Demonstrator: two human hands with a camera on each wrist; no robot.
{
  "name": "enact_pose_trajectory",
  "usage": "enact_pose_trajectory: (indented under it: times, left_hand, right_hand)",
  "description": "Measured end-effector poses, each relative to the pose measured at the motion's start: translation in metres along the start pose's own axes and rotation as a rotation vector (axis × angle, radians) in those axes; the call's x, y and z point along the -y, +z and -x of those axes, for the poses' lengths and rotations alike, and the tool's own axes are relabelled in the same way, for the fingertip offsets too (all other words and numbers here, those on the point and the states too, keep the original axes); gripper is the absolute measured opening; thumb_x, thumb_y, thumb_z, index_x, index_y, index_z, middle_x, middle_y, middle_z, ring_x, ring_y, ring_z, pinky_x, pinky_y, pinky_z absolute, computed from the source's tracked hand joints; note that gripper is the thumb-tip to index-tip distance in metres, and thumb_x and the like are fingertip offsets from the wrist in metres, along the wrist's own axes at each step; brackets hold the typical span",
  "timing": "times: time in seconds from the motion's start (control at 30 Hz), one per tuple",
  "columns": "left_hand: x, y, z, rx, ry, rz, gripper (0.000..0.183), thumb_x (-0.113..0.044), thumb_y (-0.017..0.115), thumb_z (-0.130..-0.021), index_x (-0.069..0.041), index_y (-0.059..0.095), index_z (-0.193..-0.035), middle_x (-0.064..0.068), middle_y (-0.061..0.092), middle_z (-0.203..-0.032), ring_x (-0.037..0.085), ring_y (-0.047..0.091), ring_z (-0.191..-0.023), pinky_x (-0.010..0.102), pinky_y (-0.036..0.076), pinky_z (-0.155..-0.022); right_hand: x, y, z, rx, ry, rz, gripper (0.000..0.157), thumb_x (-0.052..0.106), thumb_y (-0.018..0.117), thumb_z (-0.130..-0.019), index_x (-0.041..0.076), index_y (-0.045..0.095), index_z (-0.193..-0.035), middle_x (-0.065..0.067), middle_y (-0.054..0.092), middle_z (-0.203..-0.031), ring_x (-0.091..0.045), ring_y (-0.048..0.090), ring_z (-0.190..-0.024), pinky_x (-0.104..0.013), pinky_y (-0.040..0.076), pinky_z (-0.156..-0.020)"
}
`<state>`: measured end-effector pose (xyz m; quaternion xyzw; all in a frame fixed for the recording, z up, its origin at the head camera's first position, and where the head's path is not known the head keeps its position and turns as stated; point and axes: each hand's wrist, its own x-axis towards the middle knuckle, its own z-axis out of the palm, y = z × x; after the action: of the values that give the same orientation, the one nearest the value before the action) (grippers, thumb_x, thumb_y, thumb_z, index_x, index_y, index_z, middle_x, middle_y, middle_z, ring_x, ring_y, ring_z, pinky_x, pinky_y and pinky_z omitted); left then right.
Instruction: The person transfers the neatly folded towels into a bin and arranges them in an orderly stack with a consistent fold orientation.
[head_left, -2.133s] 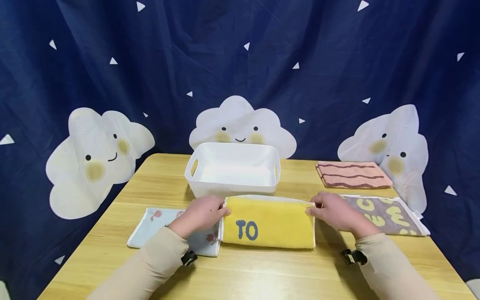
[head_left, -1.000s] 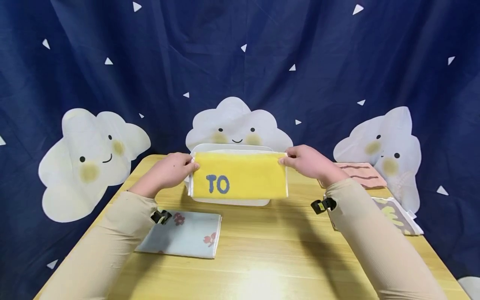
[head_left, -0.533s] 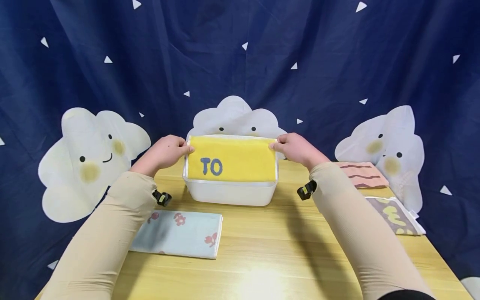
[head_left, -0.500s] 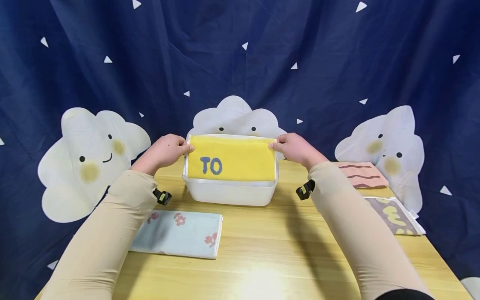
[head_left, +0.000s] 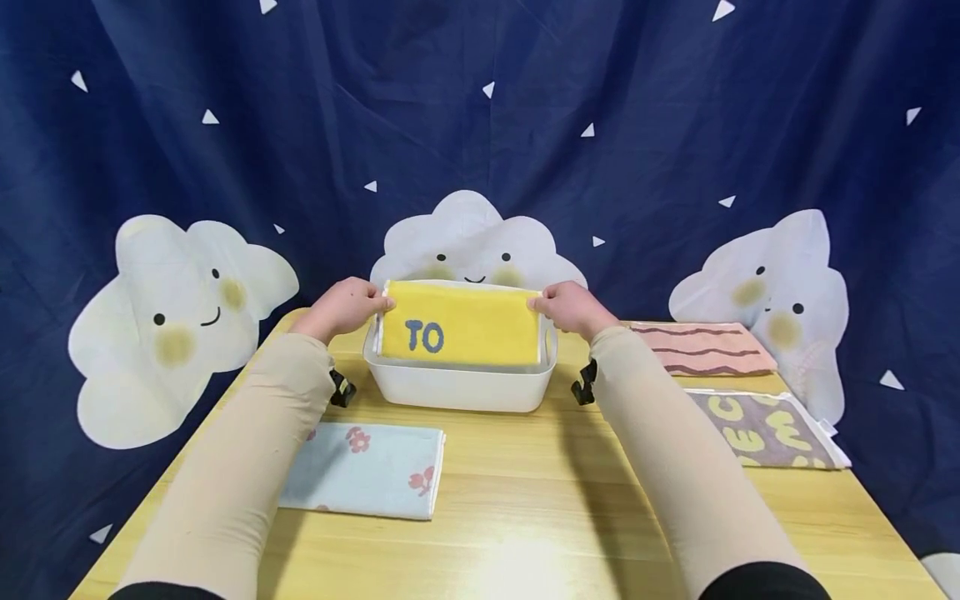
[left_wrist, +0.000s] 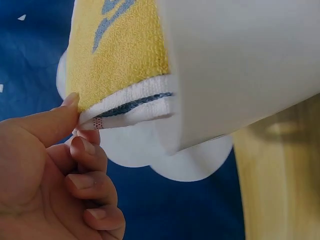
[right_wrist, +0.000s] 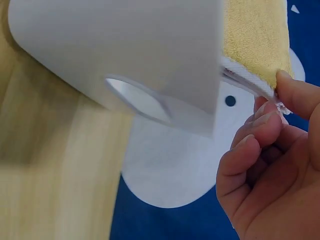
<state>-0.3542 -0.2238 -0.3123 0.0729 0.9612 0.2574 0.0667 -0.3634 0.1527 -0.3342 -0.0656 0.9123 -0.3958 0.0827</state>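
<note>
A folded yellow towel [head_left: 472, 325] with the blue letters "TO" hangs between both hands, its lower part inside the white plastic basket [head_left: 457, 387]. My left hand [head_left: 347, 307] pinches the towel's upper left corner between thumb and forefinger. At the upper right corner my right hand [head_left: 573, 307] pinches it the same way. In the left wrist view the towel [left_wrist: 120, 55] shows a white edge with a dark blue stripe, partly behind the basket wall [left_wrist: 230, 75]. The right wrist view has the basket's handle slot [right_wrist: 140, 100] beside the towel edge.
A folded light blue towel [head_left: 367, 471] with red flowers lies at front left, partly under the left sleeve. On the right lie a pink towel [head_left: 705, 348] with brown wavy stripes and a grey-purple towel [head_left: 772, 429] with yellow letters. A navy curtain [head_left: 480, 125] hangs behind the table.
Both hands lifted the yellow towel from the tabletop and carried it forward to the basket. In the last half second it has moved down inside the rim.
</note>
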Motion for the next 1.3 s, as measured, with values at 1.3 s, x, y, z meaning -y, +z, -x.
enact_pose_trajectory:
  times: [1.3]
  left_hand:
    - [0.016, 0.027, -0.005, -0.005, -0.052, -0.038, 0.037, -0.04, 0.054, -0.103, -0.004, 0.064, -0.106, 0.01, 0.058, -0.095, 0.028, 0.053, -0.091, 0.041, 0.045, -0.077]
  right_hand:
    - [-0.008, 0.015, 0.005, -0.051, -0.096, 0.174, 0.026, 0.026, 0.058, -0.099, 0.004, 0.069, -0.109, -0.008, 0.064, -0.11, -0.026, 0.055, -0.096, -0.039, 0.046, -0.086]
